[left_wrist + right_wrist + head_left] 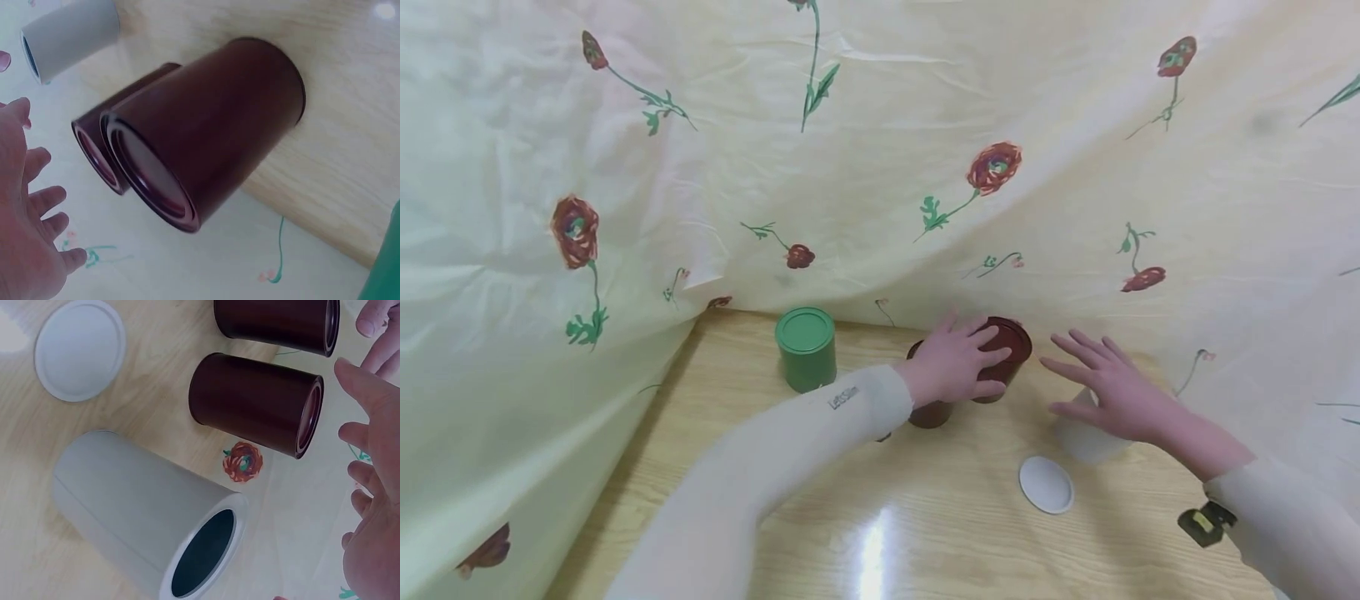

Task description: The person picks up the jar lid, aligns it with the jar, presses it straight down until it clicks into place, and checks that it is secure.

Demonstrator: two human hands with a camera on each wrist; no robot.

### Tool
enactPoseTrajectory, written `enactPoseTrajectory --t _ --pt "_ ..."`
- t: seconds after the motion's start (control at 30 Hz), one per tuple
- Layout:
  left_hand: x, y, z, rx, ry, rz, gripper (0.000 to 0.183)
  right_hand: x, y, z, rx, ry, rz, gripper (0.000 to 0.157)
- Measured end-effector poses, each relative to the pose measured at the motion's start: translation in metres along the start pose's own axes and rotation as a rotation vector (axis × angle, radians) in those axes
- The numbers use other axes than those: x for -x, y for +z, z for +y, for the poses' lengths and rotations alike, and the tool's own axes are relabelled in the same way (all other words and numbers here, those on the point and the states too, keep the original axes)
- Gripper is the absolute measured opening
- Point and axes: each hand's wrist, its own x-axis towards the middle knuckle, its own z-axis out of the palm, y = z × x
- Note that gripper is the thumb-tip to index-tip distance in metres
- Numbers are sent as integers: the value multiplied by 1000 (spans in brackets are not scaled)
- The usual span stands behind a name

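Observation:
My left hand (pixel 953 360) hovers with spread fingers above two dark red lidded tins, one (pixel 930 415) partly hidden under it and the other (pixel 1017 337) beyond its fingertips. In the left wrist view a gap separates that hand from the nearer tin (pixel 212 131). Over a white canister (pixel 1086 437) my right hand (pixel 1108 390) is held up, fingers spread, gripping nothing. The right wrist view shows the canister (pixel 137 506) upright, its top uncovered and its inside dark. A round white lid (pixel 1047 485) lies flat on the table beside it.
A green lidded tin (pixel 806 354) stands at the back left of the wooden table (pixel 820 508). Flower-printed cloth (pixel 865 167) hangs behind the table and along its left side. A black device (pixel 1206 523) is strapped at my right wrist.

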Motion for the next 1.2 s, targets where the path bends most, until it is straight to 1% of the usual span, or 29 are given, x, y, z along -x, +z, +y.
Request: enactPoseTrajectory --t 0.1,0.23,0.47,0.53,0.7,0.93,1.03,1.2 --pt "4 2 7 3 7 5 68 11 -2 -3 14 -22 32 70" --pt "9 3 15 32 16 10 70 22 -2 -6 29 -41 61 71" --pt "13 8 28 80 40 -1 71 38 2 -7 46 -36 90 72" --pt "14 9 33 86 44 6 72 44 3 -6 46 -37 102 74" --pt "15 15 45 68 57 29 72 58 8 -8 21 -41 132 77" --pt "13 23 60 48 59 31 70 74 20 -13 -18 -47 193 82" --pt "13 26 65 32 59 28 71 81 24 -16 -29 -39 217 81" --pt "13 32 75 35 61 18 72 93 31 -23 -47 -39 252 75"
